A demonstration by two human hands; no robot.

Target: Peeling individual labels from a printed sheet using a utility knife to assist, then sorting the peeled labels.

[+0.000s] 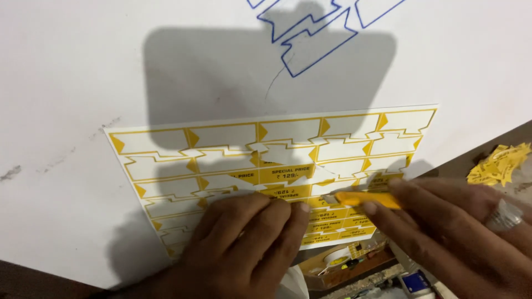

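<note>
Our left hand (244,243) flat, pinning the label sheet (266,166); right hand (443,221) gripping the yellow cutter (366,198) — we cut slowly, beside those fingers.

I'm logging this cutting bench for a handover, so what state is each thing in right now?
Sticker sheet: flat on the white board, most labels already cut out, a few yellow ones left.
Yellow cutter: blade end on the sheet.
Left hand: pressing the sheet flat.
Right hand: gripping the cutter.
Cut labels: heaped loosely at right.
White board: scuffed, with blue outlines drawn.
</note>
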